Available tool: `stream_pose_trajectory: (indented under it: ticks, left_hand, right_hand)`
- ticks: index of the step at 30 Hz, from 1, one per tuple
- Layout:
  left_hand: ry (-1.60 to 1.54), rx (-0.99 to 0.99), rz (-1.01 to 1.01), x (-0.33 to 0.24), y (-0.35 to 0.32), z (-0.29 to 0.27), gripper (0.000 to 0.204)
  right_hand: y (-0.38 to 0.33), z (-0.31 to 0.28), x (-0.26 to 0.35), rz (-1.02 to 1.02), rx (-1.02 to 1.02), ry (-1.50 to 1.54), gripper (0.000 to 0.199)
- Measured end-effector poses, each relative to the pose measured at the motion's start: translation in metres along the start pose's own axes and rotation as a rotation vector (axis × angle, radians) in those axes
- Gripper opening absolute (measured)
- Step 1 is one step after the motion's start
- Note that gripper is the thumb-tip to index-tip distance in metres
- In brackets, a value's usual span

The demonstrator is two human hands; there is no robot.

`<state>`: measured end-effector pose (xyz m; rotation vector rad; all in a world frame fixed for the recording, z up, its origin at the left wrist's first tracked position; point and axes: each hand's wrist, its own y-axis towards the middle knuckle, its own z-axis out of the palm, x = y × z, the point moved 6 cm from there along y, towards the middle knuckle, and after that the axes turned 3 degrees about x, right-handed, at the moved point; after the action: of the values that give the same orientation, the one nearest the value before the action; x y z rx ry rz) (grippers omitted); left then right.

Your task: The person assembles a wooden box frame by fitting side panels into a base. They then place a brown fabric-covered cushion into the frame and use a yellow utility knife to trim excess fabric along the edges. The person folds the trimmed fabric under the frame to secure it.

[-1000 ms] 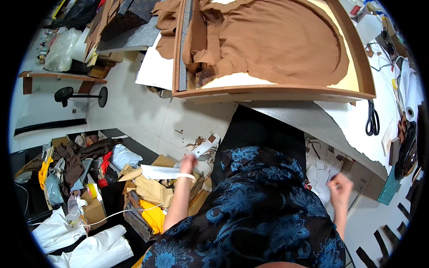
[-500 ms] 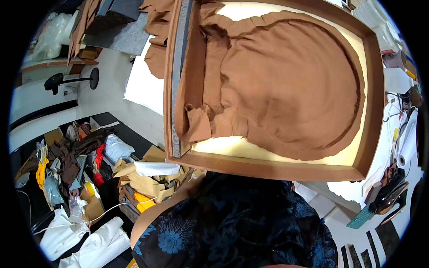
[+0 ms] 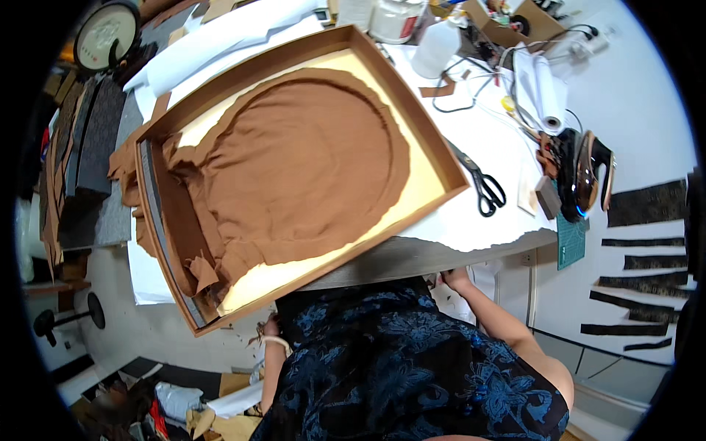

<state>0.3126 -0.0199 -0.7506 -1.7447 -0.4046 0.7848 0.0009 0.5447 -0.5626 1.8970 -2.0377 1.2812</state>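
Observation:
A shallow brown box or lid lies tilted on the white-covered table, its front left corner jutting past the table edge. Brown fabric with a large round raised shape fills much of it, over a pale yellow base. Crumpled folds gather along the left wall. Below the box's front edge hangs my left hand, with a pale bangle at the wrist; its fingers are too small and dark to read. My right hand is low by the table's front edge, its fingers partly hidden. Neither hand visibly touches the box.
Black-handled scissors lie right of the box. A white spray bottle and cables stand behind them. Farther right are a dark iron and a green cutting mat. Rolled white paper lies behind the box. Dark strips hang at right.
The view has swung, so the box now appears farther left, smaller and turned. Both hands, the scissors and more of the table have come into view.

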Motion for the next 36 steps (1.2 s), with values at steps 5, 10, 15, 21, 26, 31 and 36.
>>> stream_pose_trajectory:
  ticks: [5,10,15,21,26,31,36]
  left_hand:
    - [-0.429,-0.207,0.739,-0.085,-0.144,-0.047,0.014]
    - [-0.38,-0.62,1.263,-0.197,-0.343,-0.062,0.015]
    - [-0.356,-0.713,1.655,-0.246,-0.461,-0.029,0.017]
    - [-0.125,-0.806,1.79,-0.255,-0.492,0.007,0.019]
    - [-0.175,-0.841,1.647,-0.237,-0.485,0.007,0.015]
    - [-0.27,-0.726,1.495,-0.263,-0.469,0.028,0.025]
    - [-0.376,-0.362,1.217,-0.273,-0.447,0.049,0.042]
  right_hand:
    - [-0.107,-0.114,0.15,-0.196,0.02,-0.268,0.027]
    - [-0.137,-0.2,0.307,-0.667,0.051,-0.315,0.041]
    - [-0.021,-0.284,0.467,-1.15,-0.482,-0.244,0.023]
    - [0.198,-0.413,0.534,-0.704,-0.741,-0.548,0.025]
    - [0.328,-0.411,0.482,-0.382,-0.449,-0.868,0.048]
    - [0.36,-0.435,0.453,-0.37,-0.464,-1.014,0.041]
    - [0.291,-0.471,0.514,-0.442,-0.645,-0.736,0.039]
